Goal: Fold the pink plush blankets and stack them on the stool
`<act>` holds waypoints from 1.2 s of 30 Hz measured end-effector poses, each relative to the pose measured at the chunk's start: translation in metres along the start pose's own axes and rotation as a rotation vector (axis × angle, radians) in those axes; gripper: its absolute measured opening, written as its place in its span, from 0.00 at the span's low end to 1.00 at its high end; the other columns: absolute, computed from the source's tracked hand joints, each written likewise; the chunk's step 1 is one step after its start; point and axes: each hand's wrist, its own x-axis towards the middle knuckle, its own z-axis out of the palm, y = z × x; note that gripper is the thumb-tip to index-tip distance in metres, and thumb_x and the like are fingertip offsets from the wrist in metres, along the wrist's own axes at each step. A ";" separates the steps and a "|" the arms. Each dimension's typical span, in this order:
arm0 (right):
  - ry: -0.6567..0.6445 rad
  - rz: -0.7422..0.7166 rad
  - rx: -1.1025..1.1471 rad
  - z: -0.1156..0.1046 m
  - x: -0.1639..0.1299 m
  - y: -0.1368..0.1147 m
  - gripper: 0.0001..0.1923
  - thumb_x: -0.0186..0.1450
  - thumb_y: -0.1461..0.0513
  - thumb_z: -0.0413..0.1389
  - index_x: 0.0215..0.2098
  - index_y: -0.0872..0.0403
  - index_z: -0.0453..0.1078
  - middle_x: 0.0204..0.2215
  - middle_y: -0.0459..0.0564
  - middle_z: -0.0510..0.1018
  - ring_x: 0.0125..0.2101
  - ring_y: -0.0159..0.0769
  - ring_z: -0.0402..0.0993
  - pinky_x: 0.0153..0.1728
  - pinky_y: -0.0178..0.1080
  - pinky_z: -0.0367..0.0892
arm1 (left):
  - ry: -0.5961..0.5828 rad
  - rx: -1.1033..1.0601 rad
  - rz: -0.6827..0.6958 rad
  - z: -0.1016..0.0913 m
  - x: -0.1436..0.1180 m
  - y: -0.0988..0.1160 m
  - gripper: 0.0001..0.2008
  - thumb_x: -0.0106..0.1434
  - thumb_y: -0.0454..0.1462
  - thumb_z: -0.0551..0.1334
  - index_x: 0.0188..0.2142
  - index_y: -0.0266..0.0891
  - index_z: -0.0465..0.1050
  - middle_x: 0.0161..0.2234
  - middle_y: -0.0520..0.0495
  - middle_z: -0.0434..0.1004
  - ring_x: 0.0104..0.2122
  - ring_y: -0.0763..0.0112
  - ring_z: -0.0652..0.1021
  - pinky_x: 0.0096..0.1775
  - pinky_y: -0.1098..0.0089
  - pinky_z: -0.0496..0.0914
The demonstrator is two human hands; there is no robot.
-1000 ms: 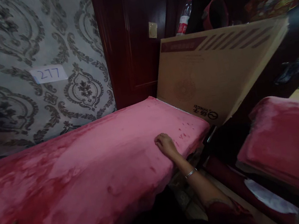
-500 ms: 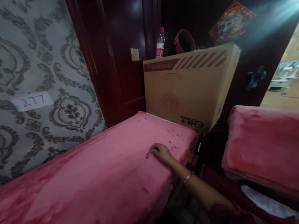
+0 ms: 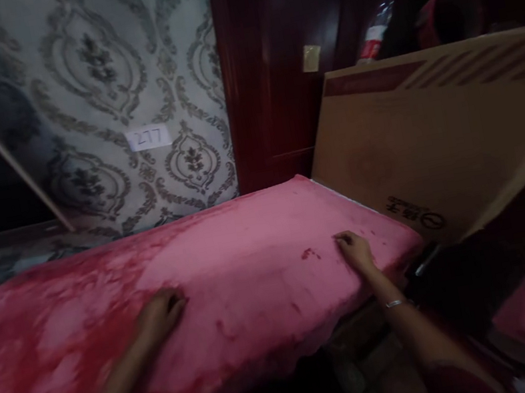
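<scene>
Fingers of both hands, left hand point(image 3: 161, 312) and right hand point(image 3: 356, 251), press one pink blanket point(image 3: 235, 269).

Both arms reach forward from the lower edge of the view. The left hand point(image 3: 161, 312) lies palm down, fingers loosely curled and pointing away from the body, its forearm running up from the lower left with a pale band at the wrist. The right hand point(image 3: 356, 251) is stretched farther out, palm down, fingers bent with the tips pressed downward; its arm is nearly straight, with a thin bangle on the wrist. The 2 hands are well apart, neither holding anything.
</scene>
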 end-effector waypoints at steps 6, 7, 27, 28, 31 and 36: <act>-0.136 -0.081 0.031 0.028 -0.001 -0.037 0.12 0.56 0.57 0.50 0.32 0.53 0.74 0.31 0.55 0.81 0.31 0.41 0.75 0.35 0.41 0.67 | -0.051 -0.019 0.136 0.003 0.039 0.018 0.07 0.60 0.35 0.56 0.30 0.40 0.72 0.34 0.46 0.77 0.35 0.65 0.75 0.41 0.67 0.69; -0.191 -0.121 0.054 0.040 -0.004 -0.049 0.12 0.56 0.57 0.51 0.31 0.53 0.74 0.30 0.53 0.81 0.30 0.40 0.75 0.35 0.40 0.67 | -0.052 -0.017 0.135 0.004 0.043 0.019 0.06 0.60 0.35 0.57 0.30 0.40 0.72 0.34 0.46 0.77 0.36 0.65 0.75 0.42 0.67 0.68; -0.745 -0.659 0.107 0.179 -0.098 -0.179 0.06 0.61 0.69 0.56 0.30 0.53 0.72 0.32 0.49 0.78 0.36 0.36 0.71 0.39 0.37 0.63 | 0.014 0.025 0.167 0.033 0.033 0.013 0.06 0.61 0.29 0.60 0.29 0.39 0.71 0.34 0.42 0.75 0.40 0.59 0.73 0.41 0.62 0.64; -0.742 -0.661 0.097 0.178 -0.097 -0.178 0.06 0.62 0.69 0.56 0.30 0.53 0.72 0.32 0.49 0.77 0.36 0.37 0.71 0.39 0.37 0.63 | 0.024 0.025 0.164 0.032 0.033 0.013 0.06 0.62 0.29 0.60 0.30 0.39 0.71 0.35 0.42 0.75 0.40 0.59 0.73 0.42 0.61 0.64; -0.712 -0.702 0.098 0.176 -0.098 -0.178 0.05 0.64 0.67 0.55 0.33 0.53 0.73 0.34 0.50 0.77 0.38 0.39 0.70 0.41 0.39 0.64 | 0.052 0.022 0.170 0.030 0.032 0.013 0.05 0.64 0.32 0.59 0.32 0.39 0.70 0.36 0.41 0.74 0.41 0.59 0.72 0.42 0.61 0.64; -0.634 -0.863 0.147 0.172 -0.104 -0.179 0.15 0.65 0.56 0.61 0.48 0.53 0.75 0.43 0.55 0.77 0.46 0.44 0.70 0.47 0.44 0.64 | 0.091 0.027 0.199 0.029 0.030 0.010 0.05 0.66 0.33 0.58 0.32 0.40 0.68 0.35 0.43 0.73 0.39 0.61 0.72 0.41 0.62 0.64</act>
